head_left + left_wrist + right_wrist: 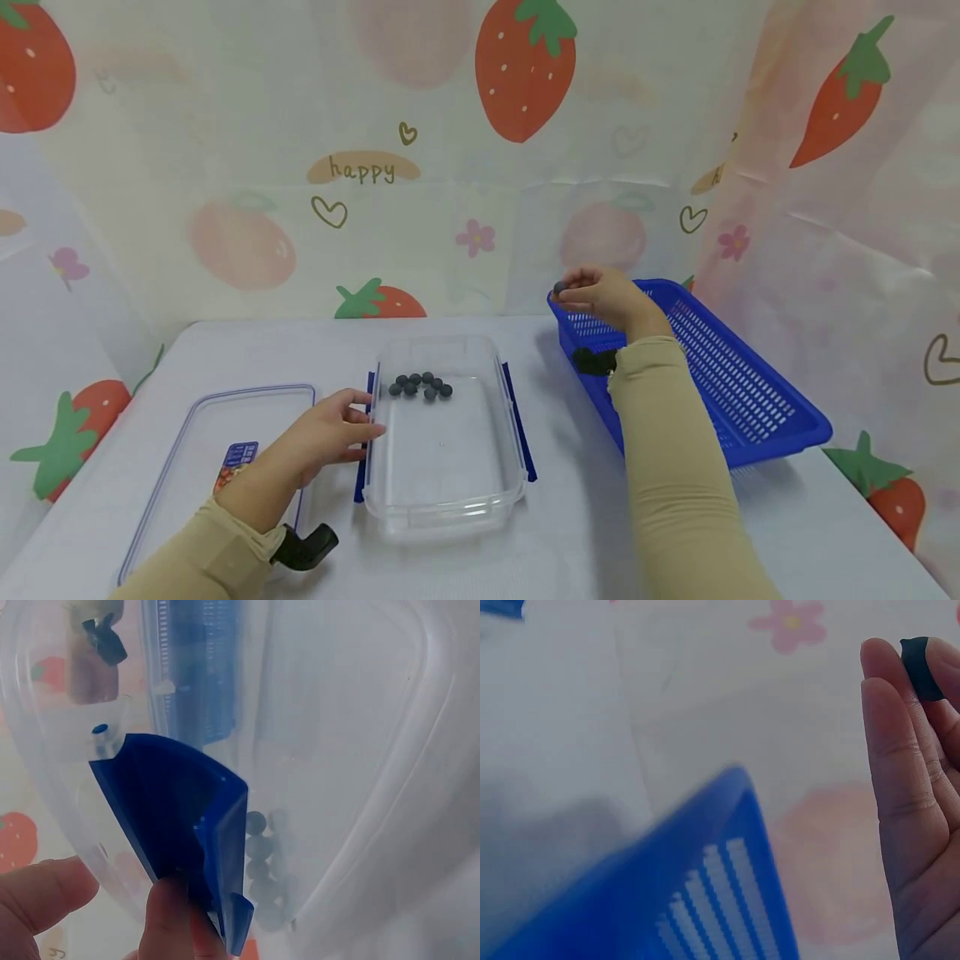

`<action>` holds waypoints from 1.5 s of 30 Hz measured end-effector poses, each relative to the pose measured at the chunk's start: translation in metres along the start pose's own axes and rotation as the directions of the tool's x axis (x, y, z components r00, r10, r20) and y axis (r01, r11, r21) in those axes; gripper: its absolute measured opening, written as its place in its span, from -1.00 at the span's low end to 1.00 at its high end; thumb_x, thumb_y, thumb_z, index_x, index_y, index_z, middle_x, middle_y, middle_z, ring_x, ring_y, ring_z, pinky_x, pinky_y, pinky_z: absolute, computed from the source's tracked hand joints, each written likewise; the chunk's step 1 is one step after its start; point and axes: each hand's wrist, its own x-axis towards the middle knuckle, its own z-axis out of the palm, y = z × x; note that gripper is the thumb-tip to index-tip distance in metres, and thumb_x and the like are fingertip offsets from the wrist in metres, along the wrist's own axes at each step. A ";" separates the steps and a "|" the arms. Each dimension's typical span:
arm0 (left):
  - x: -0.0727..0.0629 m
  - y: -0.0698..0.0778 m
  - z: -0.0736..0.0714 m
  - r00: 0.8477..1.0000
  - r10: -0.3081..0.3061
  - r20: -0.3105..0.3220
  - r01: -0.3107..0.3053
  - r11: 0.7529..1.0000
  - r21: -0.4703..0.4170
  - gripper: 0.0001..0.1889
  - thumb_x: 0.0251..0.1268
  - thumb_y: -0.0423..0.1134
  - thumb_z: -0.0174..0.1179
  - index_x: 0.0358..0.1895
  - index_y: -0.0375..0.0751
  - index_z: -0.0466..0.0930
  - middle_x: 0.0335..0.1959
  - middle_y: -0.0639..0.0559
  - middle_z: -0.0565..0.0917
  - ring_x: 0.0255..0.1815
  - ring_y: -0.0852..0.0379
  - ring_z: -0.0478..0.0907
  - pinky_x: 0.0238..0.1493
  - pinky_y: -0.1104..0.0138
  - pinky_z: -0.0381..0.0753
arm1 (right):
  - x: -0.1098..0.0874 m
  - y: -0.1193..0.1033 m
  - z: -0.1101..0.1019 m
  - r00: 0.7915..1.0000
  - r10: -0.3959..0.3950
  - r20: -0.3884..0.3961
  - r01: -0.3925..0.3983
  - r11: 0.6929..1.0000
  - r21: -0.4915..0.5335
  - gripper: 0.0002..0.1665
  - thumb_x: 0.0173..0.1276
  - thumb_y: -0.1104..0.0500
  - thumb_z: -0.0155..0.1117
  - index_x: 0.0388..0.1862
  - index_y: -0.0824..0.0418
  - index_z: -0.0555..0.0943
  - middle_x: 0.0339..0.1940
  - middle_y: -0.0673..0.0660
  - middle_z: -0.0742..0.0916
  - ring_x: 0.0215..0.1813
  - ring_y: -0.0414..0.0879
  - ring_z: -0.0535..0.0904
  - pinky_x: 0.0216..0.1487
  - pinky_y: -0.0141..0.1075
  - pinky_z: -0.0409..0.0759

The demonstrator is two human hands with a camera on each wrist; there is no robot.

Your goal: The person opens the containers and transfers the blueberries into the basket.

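Note:
A clear plastic box (450,467) stands open on the table, with several blueberries (410,388) loosely grouped toward its far left part. My left hand (330,429) holds the box's left side, its fingers at the rim and at the folded-out blue latch (172,802). Just above the far left corner of a blue perforated basket (757,392), my right hand (607,300) pinches one blueberry (921,671) between thumb and fingers. My right forearm hides part of the basket's inside.
Left of the box lies a clear lid (198,425) with a printed label (238,457), partly behind my left forearm. A second blue latch (519,421) hangs along the box's right side. Fruit-patterned sheeting (435,250) stands behind the white table (555,533).

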 end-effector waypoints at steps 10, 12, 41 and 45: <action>-0.001 0.001 0.001 1.000 -0.007 -0.006 0.007 1.000 0.010 -0.33 0.12 -0.14 0.27 0.27 -0.21 0.18 -0.05 -0.21 0.40 -0.07 -0.03 0.46 -0.11 0.16 0.61 | -0.024 0.022 -0.051 0.997 0.039 -0.059 -0.044 0.994 -0.095 -0.78 0.35 0.34 0.05 -0.05 0.40 0.37 -0.05 0.21 0.53 0.03 -0.08 0.55 0.19 -0.23 0.43; -0.001 0.001 0.001 1.000 -0.007 -0.006 0.007 1.000 0.008 -0.33 0.13 -0.15 0.27 0.28 -0.21 0.18 -0.05 -0.21 0.40 -0.07 -0.03 0.46 -0.11 0.16 0.61 | -0.027 0.027 -0.056 0.997 0.048 -0.056 -0.053 0.993 -0.102 -0.73 0.35 0.34 0.06 -0.02 0.42 0.35 -0.04 0.21 0.52 0.05 -0.07 0.53 0.23 -0.19 0.39; 0.000 -0.001 0.000 1.000 0.008 -0.003 -0.008 1.000 0.013 -0.34 0.13 -0.15 0.27 0.26 -0.21 0.19 -0.06 -0.20 0.39 -0.08 -0.03 0.46 -0.11 0.16 0.61 | -0.038 0.063 -0.068 0.977 0.203 -0.059 -0.209 0.970 -0.121 -0.65 0.39 0.34 -0.02 0.10 0.47 0.28 0.06 0.31 0.47 0.21 0.14 0.39 0.29 -0.06 0.29; 0.000 -0.001 0.000 1.000 0.009 -0.002 -0.009 1.000 0.010 -0.34 0.13 -0.15 0.27 0.26 -0.21 0.19 -0.06 -0.20 0.39 -0.08 -0.03 0.46 -0.11 0.15 0.61 | -0.037 0.066 -0.070 0.977 0.203 -0.064 -0.210 0.969 -0.129 -0.61 0.39 0.33 -0.02 0.15 0.47 0.27 0.04 0.31 0.50 0.06 0.00 0.51 0.29 -0.03 0.28</action>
